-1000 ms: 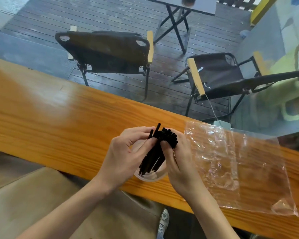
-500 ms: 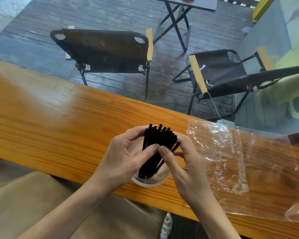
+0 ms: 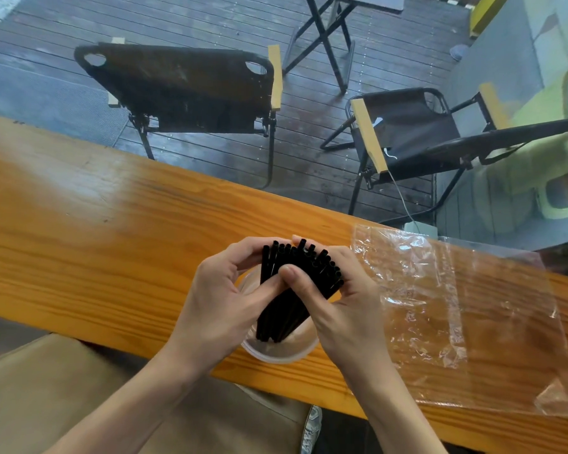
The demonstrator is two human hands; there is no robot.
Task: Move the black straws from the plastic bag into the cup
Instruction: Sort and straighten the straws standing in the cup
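Far left and running across: a glossy orange-brown wooden tabletop, long and narrow, with beige trousers showing below its near edge. Beyond it, through glass, on dark wet decking: a black fabric folding chair with pale wooden armrests. At centre, the left hand, curled around the left side of a bundle of thin black plastic straws, thumb pressed across the front, fingers wrapped behind the upper ends. Bundle upright and fanned, open ends splayed toward the right at the top, lower ends down inside a translucent round plastic cup standing on the tabletop near its front edge. Against the bundle's right side, the right hand, closed on the straws as well, thumb laid over the front beside the left thumb, fingers cupping the far side. Both hands touching each other at the thumbs, directly above the cup. Behind and to the right, outdoors: a second black folding chair with wooden armrests and the crossed legs of a dark folding table. Just right of the hands, flat on the tabletop: a crinkled clear plastic bag, no straws visible inside, its far right corner overhanging the tabletop's front edge.
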